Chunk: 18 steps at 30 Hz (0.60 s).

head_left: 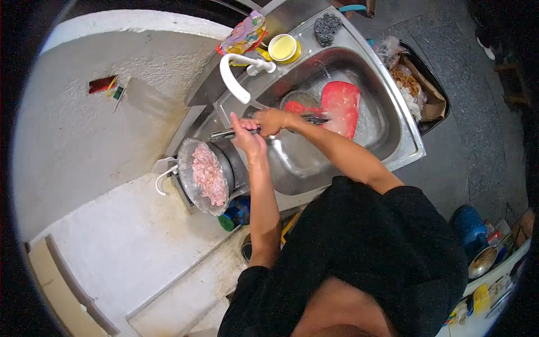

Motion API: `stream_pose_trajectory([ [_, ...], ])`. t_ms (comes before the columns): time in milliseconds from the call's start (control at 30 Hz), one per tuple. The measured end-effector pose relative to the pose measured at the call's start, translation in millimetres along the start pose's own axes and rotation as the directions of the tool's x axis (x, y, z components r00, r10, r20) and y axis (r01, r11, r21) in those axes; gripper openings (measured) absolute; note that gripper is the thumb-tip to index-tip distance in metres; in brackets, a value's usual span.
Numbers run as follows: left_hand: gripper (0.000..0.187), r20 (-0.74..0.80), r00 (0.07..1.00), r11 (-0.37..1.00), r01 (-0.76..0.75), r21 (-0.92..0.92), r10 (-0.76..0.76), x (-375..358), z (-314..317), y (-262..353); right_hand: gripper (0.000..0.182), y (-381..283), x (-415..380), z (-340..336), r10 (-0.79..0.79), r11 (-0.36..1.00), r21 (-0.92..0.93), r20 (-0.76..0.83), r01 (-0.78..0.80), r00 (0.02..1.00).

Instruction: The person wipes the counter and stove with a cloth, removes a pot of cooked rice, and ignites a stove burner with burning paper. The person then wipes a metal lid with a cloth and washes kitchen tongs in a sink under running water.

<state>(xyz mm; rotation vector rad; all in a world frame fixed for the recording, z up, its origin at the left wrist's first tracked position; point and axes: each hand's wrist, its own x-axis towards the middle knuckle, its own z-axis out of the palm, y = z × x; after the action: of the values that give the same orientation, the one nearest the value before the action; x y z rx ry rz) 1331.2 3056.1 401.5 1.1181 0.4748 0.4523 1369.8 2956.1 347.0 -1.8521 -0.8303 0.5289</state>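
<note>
My left hand [250,138] is turned palm up with the thumb raised, a long metal utensil [222,135] lying across it. Close against it, my right hand [272,121] is closed over the same utensil, whose darker far end shows past my right wrist. Its exact kind I cannot tell. Both hands are over the near left part of the steel sink [412,137], below a white curved faucet [234,81]. Inside the sink lies a wet red board-like piece [343,104], partly hidden by my right forearm. Left of my hands stands a bowl [188,191] of pale pink raw meat pieces [208,174].
On the sink's back ledge are a yellow tub [282,48], a dark scouring pad [327,28] and a colourful cloth [245,32]. A full waste bin [441,109] stands beyond the sink's right edge. A second white faucet [164,182] rises left of the bowl.
</note>
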Motion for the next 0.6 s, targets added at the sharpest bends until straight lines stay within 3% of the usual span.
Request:
stream_pose_trajectory([
  [67,0.045,0.091,0.995,0.994,-0.050,0.096,0.041,-3,0,11,0.024,-1,2,3,0.023,0.999,-0.047,0.043,-0.021,0.999],
  [133,0.047,0.041,0.995,0.990,-0.097,0.098,0.093,6,-6,31,0.028,24,-4,4,-0.004,0.974,0.223,0.192,-0.040,0.981],
  [167,0.047,-0.010,0.994,0.993,-0.105,0.044,0.106,18,-13,43,0.028,32,-6,-2,-0.011,0.978,0.208,0.207,-0.033,0.978],
  [233,0.049,-0.096,0.992,0.995,-0.089,-0.050,0.084,24,-21,56,0.027,41,-11,-6,0.000,1.000,0.018,0.175,-0.003,0.985],
  [267,0.049,-0.108,0.991,0.994,-0.090,-0.063,0.083,27,-29,54,0.027,29,-11,-13,0.003,1.000,0.007,0.188,-0.005,0.982],
  [333,0.048,-0.116,0.992,0.993,-0.061,-0.097,0.050,30,-41,49,0.022,7,-2,-25,-0.260,0.943,-0.216,-0.002,0.253,0.966],
  [367,0.048,-0.158,0.987,0.994,-0.046,-0.101,0.030,28,-45,47,0.019,2,2,-26,-0.291,0.957,-0.018,-0.098,0.290,0.952],
  [400,0.048,-0.161,0.987,0.993,-0.043,-0.110,0.025,26,-49,43,0.019,-2,1,-30,-0.287,0.958,-0.024,-0.092,0.287,0.953],
  [467,0.049,-0.186,0.981,0.994,-0.061,-0.087,0.044,22,-60,38,0.016,-7,5,-40,-0.117,0.897,0.428,-0.014,0.112,0.993],
  [500,0.049,-0.212,0.976,0.991,-0.070,-0.112,0.046,22,-65,37,0.014,2,3,-48,-0.098,0.990,0.108,0.040,0.093,0.994],
  [533,0.049,-0.214,0.976,0.989,-0.073,-0.126,0.044,23,-68,38,0.014,9,7,-47,-0.097,0.991,0.095,0.047,0.092,0.994],
  [567,0.050,-0.205,0.978,0.986,-0.072,-0.149,0.041,24,-70,40,0.014,17,10,-42,0.049,0.977,-0.210,0.150,-0.016,0.987],
  [600,0.050,-0.193,0.981,0.983,-0.067,-0.168,0.033,23,-72,40,0.015,25,12,-37,0.220,0.861,-0.501,0.200,-0.094,0.955],
])
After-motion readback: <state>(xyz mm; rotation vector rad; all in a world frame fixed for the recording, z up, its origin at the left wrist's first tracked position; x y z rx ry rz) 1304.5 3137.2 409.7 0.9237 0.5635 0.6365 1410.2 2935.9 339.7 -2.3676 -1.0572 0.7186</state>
